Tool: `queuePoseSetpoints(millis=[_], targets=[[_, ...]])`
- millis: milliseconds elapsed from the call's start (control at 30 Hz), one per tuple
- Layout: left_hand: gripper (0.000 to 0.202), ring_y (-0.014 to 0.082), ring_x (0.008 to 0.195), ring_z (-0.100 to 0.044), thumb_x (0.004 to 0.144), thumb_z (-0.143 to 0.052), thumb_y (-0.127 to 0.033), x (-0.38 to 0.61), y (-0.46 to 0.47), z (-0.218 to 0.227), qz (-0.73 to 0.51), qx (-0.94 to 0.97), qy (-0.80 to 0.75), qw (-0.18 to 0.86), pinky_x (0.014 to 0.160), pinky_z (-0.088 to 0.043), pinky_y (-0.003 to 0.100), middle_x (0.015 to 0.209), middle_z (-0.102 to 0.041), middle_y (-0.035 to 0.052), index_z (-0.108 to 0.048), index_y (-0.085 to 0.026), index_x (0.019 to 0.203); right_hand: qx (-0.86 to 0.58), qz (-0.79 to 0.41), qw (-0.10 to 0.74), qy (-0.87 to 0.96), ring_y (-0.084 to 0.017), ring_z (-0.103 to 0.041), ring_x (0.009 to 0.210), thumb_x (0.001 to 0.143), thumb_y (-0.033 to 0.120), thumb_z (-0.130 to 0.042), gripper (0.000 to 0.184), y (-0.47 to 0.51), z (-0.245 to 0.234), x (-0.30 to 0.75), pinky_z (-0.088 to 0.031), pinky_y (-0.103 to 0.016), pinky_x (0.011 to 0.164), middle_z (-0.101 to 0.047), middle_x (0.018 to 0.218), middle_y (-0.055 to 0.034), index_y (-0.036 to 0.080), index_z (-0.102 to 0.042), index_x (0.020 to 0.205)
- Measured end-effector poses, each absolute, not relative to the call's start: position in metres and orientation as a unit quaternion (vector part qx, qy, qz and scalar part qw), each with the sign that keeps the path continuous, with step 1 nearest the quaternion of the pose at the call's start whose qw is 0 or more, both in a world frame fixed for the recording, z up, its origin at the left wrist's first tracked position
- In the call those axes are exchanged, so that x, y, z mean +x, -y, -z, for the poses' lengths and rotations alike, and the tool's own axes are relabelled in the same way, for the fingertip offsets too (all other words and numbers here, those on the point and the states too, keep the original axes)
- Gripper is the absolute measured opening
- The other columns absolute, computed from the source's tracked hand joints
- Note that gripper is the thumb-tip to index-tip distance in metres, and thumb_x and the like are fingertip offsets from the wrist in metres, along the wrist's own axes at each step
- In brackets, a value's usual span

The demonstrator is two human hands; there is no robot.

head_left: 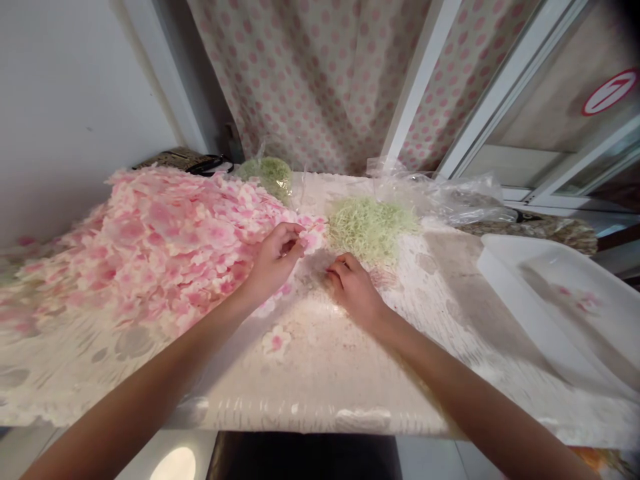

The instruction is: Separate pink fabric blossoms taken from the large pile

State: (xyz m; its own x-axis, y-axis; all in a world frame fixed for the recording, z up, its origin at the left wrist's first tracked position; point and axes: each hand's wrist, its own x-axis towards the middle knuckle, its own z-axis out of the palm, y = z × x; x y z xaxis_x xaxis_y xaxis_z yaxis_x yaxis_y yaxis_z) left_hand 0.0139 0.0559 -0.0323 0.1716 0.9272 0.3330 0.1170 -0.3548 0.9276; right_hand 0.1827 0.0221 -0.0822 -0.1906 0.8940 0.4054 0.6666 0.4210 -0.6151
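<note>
My left hand (278, 259) has thumb and fingers pinched together on a pink fabric blossom (313, 239) at the right edge of a large heap of pink and white blossoms (170, 233). To its right, my right hand (354, 288) is closed, with the fingers curled in toward the thumb. Whatever may be between those fingers is too small to make out. Just beyond that hand lies a loose pile of thin pale-green pieces (373, 223). One single blossom (277, 341) lies flat on the table nearer me.
A white plastic tray (555, 333) on the right has a few pink blossoms in it. Clear plastic bags (450, 193) lie at the back right. A bag of green pieces (270, 175) stands behind the heap. Plastic covers the table (320, 393).
</note>
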Motion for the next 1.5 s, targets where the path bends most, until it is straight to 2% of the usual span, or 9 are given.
queuePoseSetpoints(millis=[167, 267, 433, 600, 833, 1033, 1167, 1333, 1500], targets=[[0.021, 0.0103, 0.067, -0.05, 0.074, -0.062, -0.025, 0.015, -0.056, 0.032, -0.517, 0.629, -0.409, 0.412, 0.061, -0.037, 0.024, 0.074, -0.052, -0.0022, -0.055, -0.018, 0.092, -0.547, -0.163, 0.426, 0.702, -0.019, -0.053, 0.078, 0.088, 0.018, -0.042, 0.015, -0.022, 0.076, 0.188, -0.042, -0.033, 0.073, -0.054, 0.084, -0.0065, 0.017, -0.055, 0.08], [0.013, 0.0101, 0.063, -0.047, 0.073, -0.062, -0.027, 0.015, -0.053, 0.028, -0.498, 0.633, -0.416, 0.423, 0.059, -0.035, 0.024, 0.069, -0.05, -0.0026, -0.056, -0.017, 0.079, -0.565, -0.184, 0.461, 0.659, -0.015, -0.049, 0.065, 0.091, 0.024, -0.039, 0.014, -0.022, 0.074, 0.192, -0.039, -0.029, 0.062, -0.052, 0.073, -0.0019, 0.019, -0.05, 0.084], [0.018, 0.0087, 0.059, -0.044, 0.074, -0.064, -0.027, 0.017, -0.046, 0.023, -0.465, 0.638, -0.42, 0.447, 0.057, -0.034, 0.023, 0.063, -0.047, -0.0037, -0.053, -0.016, 0.064, -0.563, -0.241, 0.501, 0.612, -0.012, -0.046, 0.057, 0.092, 0.033, -0.037, 0.018, -0.021, 0.069, 0.196, -0.036, -0.025, 0.055, -0.048, 0.066, 0.0023, 0.02, -0.044, 0.082], [0.017, 0.0099, 0.063, -0.052, 0.069, -0.068, -0.028, 0.02, -0.042, 0.02, -0.436, 0.62, -0.412, 0.505, 0.062, -0.042, 0.023, 0.065, -0.056, -0.0022, -0.058, -0.014, 0.068, -0.536, -0.282, 0.532, 0.592, -0.011, -0.047, 0.057, 0.091, 0.036, -0.04, 0.022, -0.016, 0.061, 0.196, -0.037, -0.024, 0.055, -0.048, 0.064, 0.003, 0.02, -0.044, 0.077], [0.019, 0.0093, 0.061, -0.053, 0.073, -0.066, -0.028, 0.023, -0.036, 0.014, -0.422, 0.625, -0.416, 0.508, 0.061, -0.042, 0.021, 0.06, -0.057, -0.0018, -0.059, -0.013, 0.064, -0.487, -0.346, 0.558, 0.576, -0.007, -0.035, 0.04, 0.088, 0.037, -0.05, 0.02, -0.009, 0.052, 0.199, -0.028, -0.021, 0.042, -0.038, 0.048, 0.0083, 0.021, -0.048, 0.076], [0.015, 0.01, 0.064, -0.055, 0.071, -0.068, -0.026, 0.023, -0.038, 0.016, -0.432, 0.625, -0.411, 0.504, 0.063, -0.043, 0.021, 0.065, -0.059, -0.0011, -0.062, -0.014, 0.067, -0.39, -0.402, 0.61, 0.56, -0.012, -0.061, 0.062, 0.087, 0.031, -0.054, 0.014, -0.002, 0.043, 0.201, -0.048, -0.028, 0.063, -0.061, 0.075, 0.0002, 0.02, -0.058, 0.079], [0.012, 0.0111, 0.061, -0.057, 0.069, -0.069, -0.024, 0.022, -0.038, 0.019, -0.436, 0.623, -0.392, 0.518, 0.061, -0.045, 0.023, 0.063, -0.06, -0.0009, -0.063, -0.015, 0.07, -0.425, -0.367, 0.607, 0.563, -0.013, -0.06, 0.072, 0.088, 0.03, -0.051, 0.02, 0.0, 0.042, 0.203, -0.046, -0.027, 0.069, -0.062, 0.076, -0.0001, 0.021, -0.064, 0.077], [0.003, 0.0141, 0.073, -0.063, 0.066, -0.069, -0.017, 0.02, -0.037, 0.019, -0.477, 0.65, -0.357, 0.472, 0.067, -0.049, 0.025, 0.082, -0.069, 0.0033, -0.066, -0.016, 0.066, -0.411, -0.416, 0.603, 0.543, -0.013, -0.061, 0.071, 0.077, 0.02, -0.064, 0.005, -0.001, 0.044, 0.202, -0.047, -0.027, 0.069, -0.064, 0.075, 0.0012, 0.021, -0.063, 0.081], [0.002, 0.0126, 0.065, -0.061, 0.07, -0.066, -0.015, 0.02, -0.037, 0.02, -0.459, 0.665, -0.353, 0.471, 0.062, -0.048, 0.024, 0.069, -0.066, 0.0013, -0.068, -0.017, 0.069, -0.413, -0.438, 0.599, 0.528, -0.013, -0.062, 0.071, 0.074, 0.016, -0.064, 0.012, -0.003, 0.046, 0.2, -0.047, -0.028, 0.07, -0.066, 0.075, 0.0008, 0.021, -0.062, 0.085]])
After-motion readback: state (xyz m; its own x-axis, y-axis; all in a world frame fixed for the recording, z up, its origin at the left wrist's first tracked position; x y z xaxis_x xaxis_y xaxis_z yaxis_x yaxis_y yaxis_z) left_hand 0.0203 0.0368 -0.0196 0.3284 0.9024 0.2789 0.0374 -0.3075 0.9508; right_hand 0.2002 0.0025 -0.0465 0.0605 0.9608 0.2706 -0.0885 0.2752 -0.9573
